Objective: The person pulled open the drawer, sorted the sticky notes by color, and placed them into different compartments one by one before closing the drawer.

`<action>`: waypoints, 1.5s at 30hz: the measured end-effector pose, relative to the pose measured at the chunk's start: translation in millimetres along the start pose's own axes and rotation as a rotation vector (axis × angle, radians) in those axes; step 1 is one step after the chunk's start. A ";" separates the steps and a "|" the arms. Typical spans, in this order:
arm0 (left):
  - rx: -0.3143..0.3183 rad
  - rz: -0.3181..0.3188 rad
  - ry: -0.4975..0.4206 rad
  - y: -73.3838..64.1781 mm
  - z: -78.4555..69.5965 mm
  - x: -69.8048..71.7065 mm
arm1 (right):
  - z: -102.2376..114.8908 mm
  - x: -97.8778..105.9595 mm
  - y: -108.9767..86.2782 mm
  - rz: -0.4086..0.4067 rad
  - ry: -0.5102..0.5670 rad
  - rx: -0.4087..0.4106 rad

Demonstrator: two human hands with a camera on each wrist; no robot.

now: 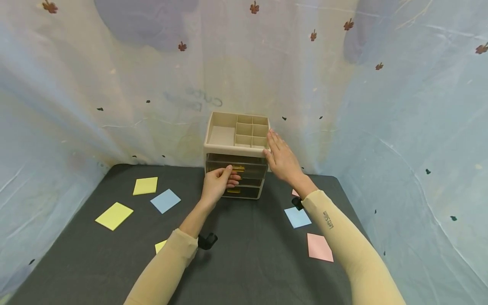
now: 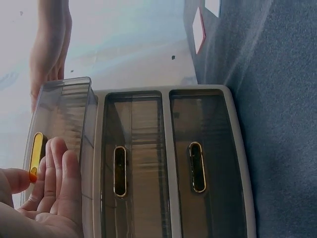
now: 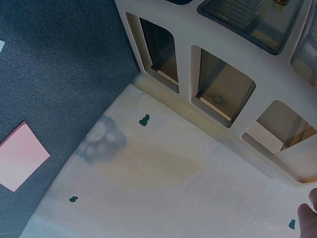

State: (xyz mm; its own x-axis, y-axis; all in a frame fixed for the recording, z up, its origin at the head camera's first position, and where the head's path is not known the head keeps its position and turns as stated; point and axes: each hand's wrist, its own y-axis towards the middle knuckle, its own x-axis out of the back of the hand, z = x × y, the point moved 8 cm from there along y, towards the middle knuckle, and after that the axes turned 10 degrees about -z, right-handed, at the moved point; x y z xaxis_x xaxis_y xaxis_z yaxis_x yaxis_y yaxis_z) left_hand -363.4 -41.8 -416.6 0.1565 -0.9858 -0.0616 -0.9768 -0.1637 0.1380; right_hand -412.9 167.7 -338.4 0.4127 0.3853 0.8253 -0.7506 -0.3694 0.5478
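A cream desktop organizer with smoky see-through drawers stands at the back of the dark table. Its top drawer juts out past the lower two, which sit flush in the frame. My left hand is at the front of this drawer, thumb and index finger pinching the lower end of its gold handle. The other fingers lie loosely bent in front of the drawer. My right hand rests with extended fingers against the organizer's upper right side. Only its fingertips show in the right wrist view.
Yellow sticky notes and a blue one lie left on the table. Another blue note and a pink one lie right. A patterned curtain hangs close behind. The organizer's top tray has several compartments.
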 end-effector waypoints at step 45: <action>-0.012 0.019 -0.058 -54.8 -4.7 11.0 | 2.9 2.9 -0.1 -0.016 0.013 0.012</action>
State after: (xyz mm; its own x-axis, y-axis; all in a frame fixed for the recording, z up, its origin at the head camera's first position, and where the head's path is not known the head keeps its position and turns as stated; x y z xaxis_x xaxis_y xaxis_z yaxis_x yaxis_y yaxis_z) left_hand -307.5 -43.8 -420.2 0.1288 -0.9849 -0.1159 -0.9776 -0.1457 0.1520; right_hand -410.2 166.3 -335.7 0.4181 0.4021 0.8146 -0.7376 -0.3733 0.5628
